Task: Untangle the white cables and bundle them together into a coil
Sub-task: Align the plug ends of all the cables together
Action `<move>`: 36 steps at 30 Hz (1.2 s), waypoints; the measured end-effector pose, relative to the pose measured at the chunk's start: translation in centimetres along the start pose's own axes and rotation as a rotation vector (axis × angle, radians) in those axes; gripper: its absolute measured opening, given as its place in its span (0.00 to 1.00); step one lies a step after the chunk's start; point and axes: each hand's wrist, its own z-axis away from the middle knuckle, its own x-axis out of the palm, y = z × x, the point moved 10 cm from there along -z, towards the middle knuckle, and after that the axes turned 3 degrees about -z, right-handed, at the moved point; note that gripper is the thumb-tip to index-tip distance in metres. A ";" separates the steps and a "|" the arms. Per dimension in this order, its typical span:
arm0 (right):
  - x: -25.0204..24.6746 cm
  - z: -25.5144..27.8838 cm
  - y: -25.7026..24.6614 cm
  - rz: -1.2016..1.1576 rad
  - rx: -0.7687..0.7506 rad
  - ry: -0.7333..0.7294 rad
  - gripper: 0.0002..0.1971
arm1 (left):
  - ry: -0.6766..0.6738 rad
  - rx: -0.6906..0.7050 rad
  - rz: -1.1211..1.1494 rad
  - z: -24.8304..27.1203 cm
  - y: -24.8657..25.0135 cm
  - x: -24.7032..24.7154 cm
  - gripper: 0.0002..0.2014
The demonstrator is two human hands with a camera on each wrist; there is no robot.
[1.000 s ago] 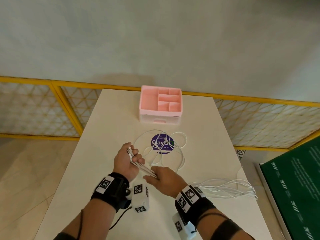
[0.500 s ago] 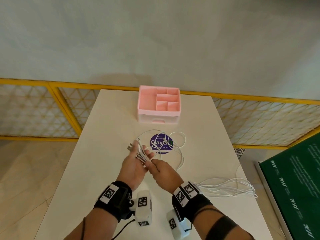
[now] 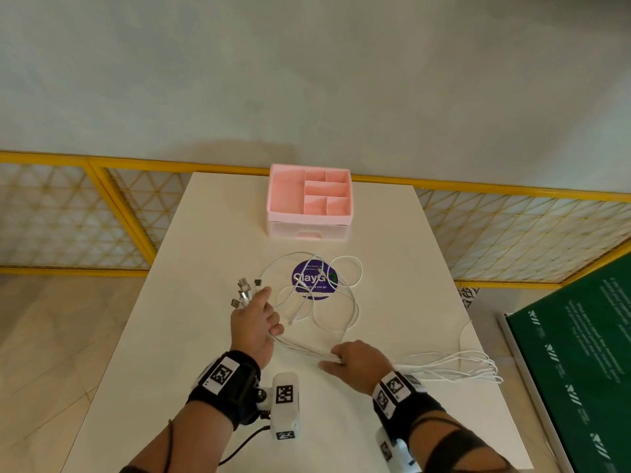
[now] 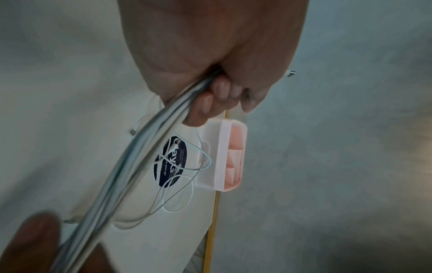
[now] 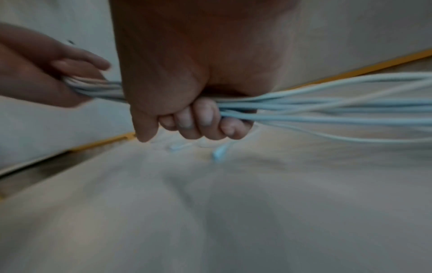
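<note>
Your left hand has a curled grip on the white cables — plugs fanned above it. Your right hand grips the same bundle lower down — loose loops trail across the tabletop, over the purple sticker, near the pink organizer.

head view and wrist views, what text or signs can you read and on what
"ClayG": large white letters on the round purple sticker on the table, partly crossed by white cables.
"s you go": small line on the same sticker in the left wrist view.
Green board: white print, too small to read.
Wrist bands: square code markers, no words.
</note>
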 end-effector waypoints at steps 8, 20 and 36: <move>-0.3 1.3 7.3 0.118 0.277 -0.052 0.21 | -0.062 -0.036 -0.040 0.3 -0.5 1.6 0.19; -4.0 -6.0 0.5 -0.121 0.149 -0.053 0.21 | -0.125 -0.103 -0.403 1.1 -2.8 -1.3 0.17; -6.5 -5.9 -1.2 -0.066 0.068 0.078 0.06 | -0.141 -0.046 -0.275 0.5 -1.5 0.6 0.10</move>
